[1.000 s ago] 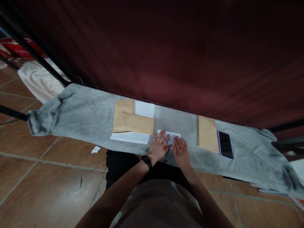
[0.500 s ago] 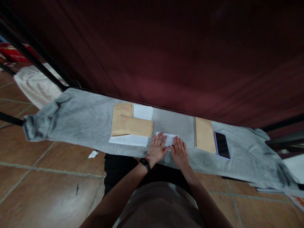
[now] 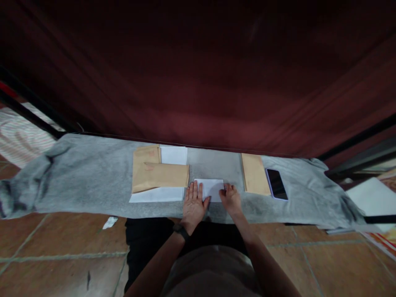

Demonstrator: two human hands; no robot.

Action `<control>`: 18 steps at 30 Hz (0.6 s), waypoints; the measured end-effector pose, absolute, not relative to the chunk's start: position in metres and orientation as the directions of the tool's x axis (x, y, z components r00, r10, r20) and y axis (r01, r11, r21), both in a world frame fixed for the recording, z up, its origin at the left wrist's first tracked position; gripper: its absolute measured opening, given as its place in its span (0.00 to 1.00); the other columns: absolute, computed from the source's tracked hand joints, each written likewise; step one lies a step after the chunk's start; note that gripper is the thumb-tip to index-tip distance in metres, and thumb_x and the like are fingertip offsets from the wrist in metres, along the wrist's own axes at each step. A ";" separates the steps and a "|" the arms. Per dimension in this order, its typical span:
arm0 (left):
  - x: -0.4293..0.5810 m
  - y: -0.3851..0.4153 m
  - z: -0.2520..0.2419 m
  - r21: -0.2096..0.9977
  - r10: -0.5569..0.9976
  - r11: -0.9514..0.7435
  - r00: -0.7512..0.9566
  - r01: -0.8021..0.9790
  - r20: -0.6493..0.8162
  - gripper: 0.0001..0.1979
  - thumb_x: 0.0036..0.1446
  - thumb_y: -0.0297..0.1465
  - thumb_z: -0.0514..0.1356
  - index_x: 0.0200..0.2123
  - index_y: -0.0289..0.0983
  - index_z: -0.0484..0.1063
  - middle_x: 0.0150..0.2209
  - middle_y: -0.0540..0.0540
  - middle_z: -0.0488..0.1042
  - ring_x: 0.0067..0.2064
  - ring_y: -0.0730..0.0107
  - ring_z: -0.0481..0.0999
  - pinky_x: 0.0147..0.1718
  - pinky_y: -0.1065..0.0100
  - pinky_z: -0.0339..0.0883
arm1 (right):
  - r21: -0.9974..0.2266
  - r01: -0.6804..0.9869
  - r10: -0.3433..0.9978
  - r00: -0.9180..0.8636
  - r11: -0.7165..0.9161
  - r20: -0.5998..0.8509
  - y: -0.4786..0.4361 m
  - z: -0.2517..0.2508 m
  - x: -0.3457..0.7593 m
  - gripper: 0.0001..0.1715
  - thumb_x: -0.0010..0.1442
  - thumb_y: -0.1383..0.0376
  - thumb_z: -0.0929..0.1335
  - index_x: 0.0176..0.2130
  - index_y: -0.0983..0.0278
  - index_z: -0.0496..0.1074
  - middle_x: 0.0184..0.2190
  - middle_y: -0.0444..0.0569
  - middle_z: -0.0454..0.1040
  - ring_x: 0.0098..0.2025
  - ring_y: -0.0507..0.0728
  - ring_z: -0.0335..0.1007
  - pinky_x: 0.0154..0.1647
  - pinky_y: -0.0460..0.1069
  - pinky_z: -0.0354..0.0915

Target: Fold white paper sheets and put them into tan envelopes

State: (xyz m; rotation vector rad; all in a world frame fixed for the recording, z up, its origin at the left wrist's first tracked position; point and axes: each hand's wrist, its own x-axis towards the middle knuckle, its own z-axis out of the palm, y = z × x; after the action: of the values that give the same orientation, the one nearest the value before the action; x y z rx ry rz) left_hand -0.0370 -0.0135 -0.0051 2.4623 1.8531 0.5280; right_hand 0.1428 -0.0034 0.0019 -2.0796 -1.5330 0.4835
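A small folded white paper (image 3: 213, 189) lies flat on the grey cloth (image 3: 93, 177) in front of me. My left hand (image 3: 194, 206) rests with fingers stretched out over the paper's left edge. At the right edge, my right hand (image 3: 231, 199) has its fingers curled in, the thumb and fingertips pinching the paper's side. Left of my hands, brown envelopes (image 3: 161, 175) lie across white sheets (image 3: 173, 155). More brown envelopes (image 3: 256, 175) lie to the right of my right hand.
A phone (image 3: 277, 184) with a pale purple edge lies beside the right-hand envelopes. A dark red surface (image 3: 198, 90) rises behind the cloth-covered bench. Black metal bars (image 3: 34, 107) stand at the left. A crumpled white scrap (image 3: 110, 222) is on the tiled floor.
My right hand has gone from lying flat to curled fingers at the paper's right edge. The left hand stays flat, shifted to the paper's left edge. My view has turned a little.
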 end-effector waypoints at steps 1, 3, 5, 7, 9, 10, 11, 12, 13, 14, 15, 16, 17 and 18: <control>-0.037 -0.013 -0.005 0.214 0.935 -0.300 0.242 0.930 0.261 0.34 0.67 0.43 0.51 0.69 0.30 0.54 0.70 0.31 0.52 0.72 0.48 0.49 0.66 0.46 0.52 | -0.628 0.734 0.951 0.308 -0.258 -0.031 0.000 0.004 0.143 0.18 0.61 0.63 0.65 0.50 0.66 0.72 0.43 0.58 0.76 0.49 0.65 0.71 0.52 0.56 0.65; -0.038 -0.013 -0.006 0.222 0.933 -0.303 0.242 0.927 0.267 0.33 0.67 0.43 0.51 0.69 0.30 0.55 0.70 0.31 0.52 0.72 0.48 0.49 0.66 0.46 0.52 | -0.681 0.676 0.945 0.319 -0.283 -0.075 0.005 0.008 0.145 0.18 0.59 0.63 0.66 0.48 0.67 0.72 0.41 0.56 0.77 0.45 0.63 0.73 0.48 0.54 0.67; -0.039 -0.013 -0.006 0.243 0.932 -0.307 0.240 0.920 0.271 0.33 0.67 0.43 0.51 0.68 0.29 0.55 0.70 0.31 0.52 0.72 0.48 0.49 0.67 0.46 0.52 | -0.730 0.625 0.947 0.307 -0.279 -0.099 0.006 0.010 0.147 0.15 0.57 0.63 0.66 0.44 0.65 0.73 0.37 0.52 0.78 0.40 0.60 0.74 0.43 0.51 0.68; -0.040 -0.014 -0.007 0.289 0.932 -0.315 0.237 0.904 0.275 0.32 0.67 0.43 0.50 0.68 0.29 0.57 0.70 0.31 0.54 0.72 0.48 0.50 0.67 0.47 0.52 | -0.788 0.557 0.954 0.271 -0.262 -0.126 0.006 0.012 0.149 0.09 0.55 0.62 0.67 0.36 0.63 0.74 0.30 0.47 0.76 0.35 0.57 0.74 0.38 0.48 0.68; -0.042 -0.013 -0.006 0.389 0.934 -0.319 0.219 0.864 0.282 0.31 0.68 0.41 0.50 0.68 0.31 0.57 0.70 0.33 0.55 0.71 0.50 0.52 0.67 0.48 0.51 | -0.845 0.472 0.959 0.240 -0.250 -0.149 0.004 0.015 0.149 0.08 0.54 0.60 0.66 0.31 0.62 0.73 0.24 0.44 0.74 0.31 0.56 0.72 0.32 0.47 0.68; -0.043 -0.012 -0.005 0.469 0.940 -0.310 0.193 0.827 0.282 0.30 0.67 0.40 0.51 0.68 0.32 0.57 0.70 0.34 0.56 0.71 0.52 0.54 0.67 0.49 0.52 | -0.872 0.422 0.959 0.235 -0.248 -0.159 0.003 0.016 0.149 0.09 0.54 0.59 0.66 0.30 0.61 0.72 0.23 0.43 0.73 0.29 0.55 0.71 0.29 0.46 0.68; -0.044 -0.011 -0.003 0.566 0.949 -0.286 0.149 0.773 0.277 0.30 0.67 0.40 0.51 0.68 0.33 0.57 0.69 0.35 0.57 0.70 0.53 0.57 0.67 0.50 0.53 | -0.896 0.369 0.957 0.236 -0.249 -0.169 0.002 0.017 0.149 0.11 0.54 0.57 0.65 0.31 0.61 0.72 0.23 0.43 0.72 0.29 0.55 0.71 0.26 0.46 0.68; -0.044 -0.009 0.000 0.674 0.962 -0.246 0.088 0.697 0.260 0.29 0.67 0.40 0.51 0.68 0.35 0.57 0.69 0.36 0.59 0.69 0.55 0.59 0.66 0.51 0.55 | -0.917 0.312 0.955 0.238 -0.248 -0.177 0.001 0.019 0.149 0.13 0.54 0.55 0.65 0.32 0.61 0.72 0.24 0.43 0.73 0.29 0.56 0.71 0.24 0.46 0.68; -0.045 -0.008 0.003 0.780 0.974 -0.192 0.016 0.596 0.227 0.28 0.66 0.40 0.52 0.67 0.37 0.58 0.68 0.38 0.61 0.68 0.56 0.61 0.65 0.53 0.57 | -0.936 0.254 0.954 0.238 -0.244 -0.184 0.000 0.021 0.149 0.15 0.53 0.53 0.65 0.33 0.61 0.72 0.25 0.44 0.74 0.29 0.56 0.72 0.23 0.47 0.69; -0.045 -0.006 0.007 0.873 0.983 -0.129 -0.053 0.470 0.174 0.27 0.65 0.40 0.54 0.65 0.38 0.61 0.66 0.39 0.65 0.66 0.57 0.65 0.63 0.54 0.60 | -0.951 0.198 0.953 0.235 -0.237 -0.189 -0.001 0.023 0.150 0.18 0.53 0.52 0.65 0.35 0.61 0.73 0.27 0.45 0.75 0.30 0.57 0.73 0.23 0.47 0.70; -0.045 -0.003 0.011 0.945 0.991 -0.053 -0.103 0.323 0.091 0.26 0.63 0.40 0.56 0.62 0.39 0.65 0.62 0.40 0.69 0.63 0.57 0.69 0.61 0.56 0.63 | -0.962 0.146 0.954 0.230 -0.229 -0.192 -0.002 0.025 0.151 0.20 0.52 0.50 0.66 0.36 0.62 0.73 0.29 0.45 0.76 0.31 0.57 0.73 0.24 0.48 0.71; -0.045 -0.001 0.016 0.984 0.992 0.030 -0.122 0.176 -0.009 0.24 0.60 0.41 0.60 0.57 0.39 0.69 0.57 0.41 0.74 0.58 0.57 0.73 0.57 0.57 0.67 | -0.970 0.099 0.955 0.224 -0.222 -0.196 -0.003 0.028 0.152 0.21 0.51 0.49 0.67 0.37 0.62 0.73 0.30 0.46 0.76 0.32 0.57 0.73 0.24 0.48 0.72; -0.045 0.000 0.021 0.993 0.988 0.111 -0.112 0.050 -0.105 0.22 0.56 0.41 0.63 0.51 0.38 0.74 0.51 0.42 0.78 0.52 0.58 0.77 0.52 0.60 0.70 | -0.974 0.060 0.955 0.219 -0.217 -0.199 -0.005 0.030 0.153 0.23 0.50 0.48 0.67 0.38 0.62 0.73 0.30 0.46 0.77 0.32 0.57 0.73 0.25 0.49 0.72; -0.045 0.002 0.026 0.982 0.979 0.184 -0.083 -0.045 -0.187 0.19 0.52 0.41 0.65 0.45 0.38 0.76 0.44 0.43 0.80 0.44 0.60 0.79 0.45 0.62 0.72 | -0.976 0.030 0.955 0.215 -0.214 -0.203 -0.006 0.033 0.154 0.24 0.50 0.47 0.68 0.38 0.62 0.73 0.31 0.46 0.77 0.32 0.57 0.73 0.25 0.49 0.73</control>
State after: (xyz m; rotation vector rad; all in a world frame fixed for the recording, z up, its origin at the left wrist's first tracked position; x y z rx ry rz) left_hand -0.0451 0.0018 0.0256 1.0012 1.3279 1.1487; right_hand 0.1543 -0.0058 0.0327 -1.4949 -0.9796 1.1722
